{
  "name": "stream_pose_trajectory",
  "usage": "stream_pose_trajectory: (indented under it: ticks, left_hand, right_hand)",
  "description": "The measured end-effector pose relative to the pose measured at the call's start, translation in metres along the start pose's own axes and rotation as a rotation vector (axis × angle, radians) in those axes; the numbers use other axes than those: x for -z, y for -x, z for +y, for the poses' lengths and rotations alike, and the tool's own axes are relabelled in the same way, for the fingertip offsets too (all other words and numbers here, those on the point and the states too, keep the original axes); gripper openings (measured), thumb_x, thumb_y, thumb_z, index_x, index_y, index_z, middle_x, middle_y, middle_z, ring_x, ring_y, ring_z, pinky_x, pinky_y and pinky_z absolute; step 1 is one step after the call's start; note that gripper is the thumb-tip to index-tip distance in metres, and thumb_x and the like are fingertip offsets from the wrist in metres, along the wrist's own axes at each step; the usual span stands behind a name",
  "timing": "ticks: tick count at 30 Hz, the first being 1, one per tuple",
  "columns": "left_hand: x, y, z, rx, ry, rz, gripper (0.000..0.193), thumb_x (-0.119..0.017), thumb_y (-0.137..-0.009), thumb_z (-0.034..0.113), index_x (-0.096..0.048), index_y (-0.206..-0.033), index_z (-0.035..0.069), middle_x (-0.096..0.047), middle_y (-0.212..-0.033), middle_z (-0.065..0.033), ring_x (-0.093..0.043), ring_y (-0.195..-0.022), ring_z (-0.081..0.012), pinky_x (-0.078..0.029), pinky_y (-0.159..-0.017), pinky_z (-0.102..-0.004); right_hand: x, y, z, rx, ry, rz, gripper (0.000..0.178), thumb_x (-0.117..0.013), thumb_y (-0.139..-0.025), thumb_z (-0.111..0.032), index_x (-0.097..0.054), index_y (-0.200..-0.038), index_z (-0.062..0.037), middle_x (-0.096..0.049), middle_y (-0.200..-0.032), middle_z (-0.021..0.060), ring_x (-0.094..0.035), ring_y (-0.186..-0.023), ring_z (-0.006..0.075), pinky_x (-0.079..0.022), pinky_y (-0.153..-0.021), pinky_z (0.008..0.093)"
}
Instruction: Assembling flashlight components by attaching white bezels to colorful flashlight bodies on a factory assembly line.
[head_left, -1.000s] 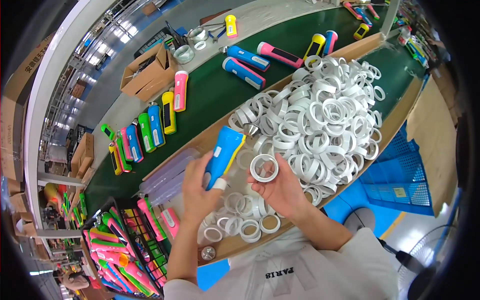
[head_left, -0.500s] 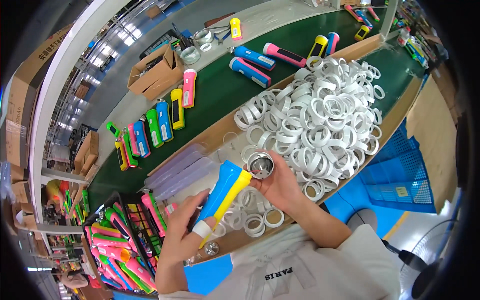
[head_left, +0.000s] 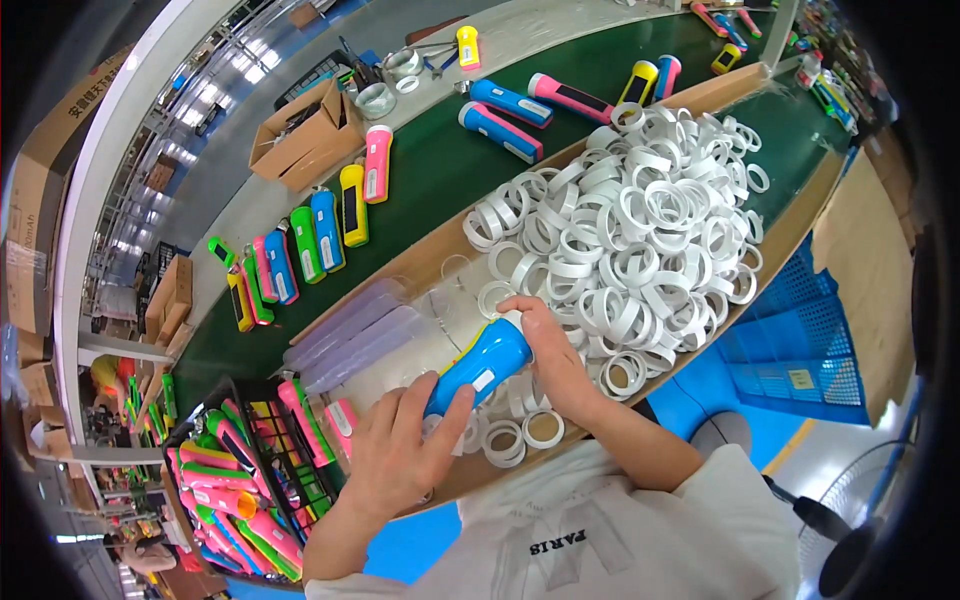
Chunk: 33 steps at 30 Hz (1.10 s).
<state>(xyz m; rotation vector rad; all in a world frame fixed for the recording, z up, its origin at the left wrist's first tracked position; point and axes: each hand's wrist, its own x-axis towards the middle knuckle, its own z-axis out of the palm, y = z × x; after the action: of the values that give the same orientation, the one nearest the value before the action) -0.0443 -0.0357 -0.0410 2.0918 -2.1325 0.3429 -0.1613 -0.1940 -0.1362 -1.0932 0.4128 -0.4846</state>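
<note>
A blue and yellow flashlight body (head_left: pixel 478 364) lies slanted between my two hands, over a wooden tray (head_left: pixel 790 215). My left hand (head_left: pixel 400 450) grips its lower end. My right hand (head_left: pixel 545 350) covers its upper end, where a white ring was brought; the ring itself is hidden under my fingers. A big heap of white plastic rings (head_left: pixel 640 220) fills the tray to the right of my hands. A few rings fitted with lenses (head_left: pixel 530 430) lie just below the flashlight.
A green conveyor belt (head_left: pixel 430 180) carries finished flashlights in pink, yellow, blue and green (head_left: pixel 330 225). A black crate of flashlight bodies (head_left: pixel 240 480) stands at lower left. Clear plastic bags (head_left: pixel 350 335) lie beside the tray. A cardboard box (head_left: pixel 305 135) sits beyond the belt, a blue basket (head_left: pixel 800 340) at the right.
My right hand brought a ring onto the flashlight's upper end and now covers it. The flashlight has tilted lower and flatter, blue side up, with my left hand shifted down its body.
</note>
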Motion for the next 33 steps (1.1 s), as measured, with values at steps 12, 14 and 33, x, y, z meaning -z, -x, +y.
stream_pose_trajectory:
  ticks: [12,14,33]
  left_hand:
    - [-0.02,0.001,-0.009,0.117,0.391,-0.001,0.046,-0.078,-0.067,0.011,-0.066,-0.112,0.009,-0.065,-0.106,-0.0166,-0.064,-0.08,-0.0279,-0.053,-0.068,-0.0357]
    - [-0.037,0.005,-0.016,-0.023,0.127,0.004,0.046,-0.079,-0.066,0.01,-0.066,-0.11,0.007,-0.064,-0.108,-0.0189,-0.062,-0.076,-0.0247,-0.051,-0.065,-0.0324]
    - [-0.025,0.008,-0.017,-0.134,0.305,0.249,0.044,-0.072,-0.066,0.014,-0.066,-0.11,0.019,-0.063,-0.114,-0.0107,-0.059,-0.073,-0.0202,-0.051,-0.058,-0.028]
  right_hand:
    - [0.003,-0.005,-0.006,-0.126,0.105,-0.045,0.046,-0.035,-0.101,-0.036,-0.045,-0.132,-0.0034,-0.053,-0.128,0.0143,-0.055,-0.112,0.0252,-0.045,-0.095,0.0381]
    - [0.007,-0.012,0.007,-0.34,-0.098,-0.004,0.049,-0.035,-0.101,-0.039,-0.045,-0.132,-0.0039,-0.054,-0.126,0.0121,-0.054,-0.112,0.0237,-0.043,-0.095,0.039]
    - [0.012,-0.012,-0.049,0.717,0.659,-0.468,0.044,-0.039,-0.096,-0.035,-0.062,-0.11,-0.0002,-0.061,-0.111,0.0171,-0.061,-0.099,0.0351,-0.046,-0.091,0.0371]
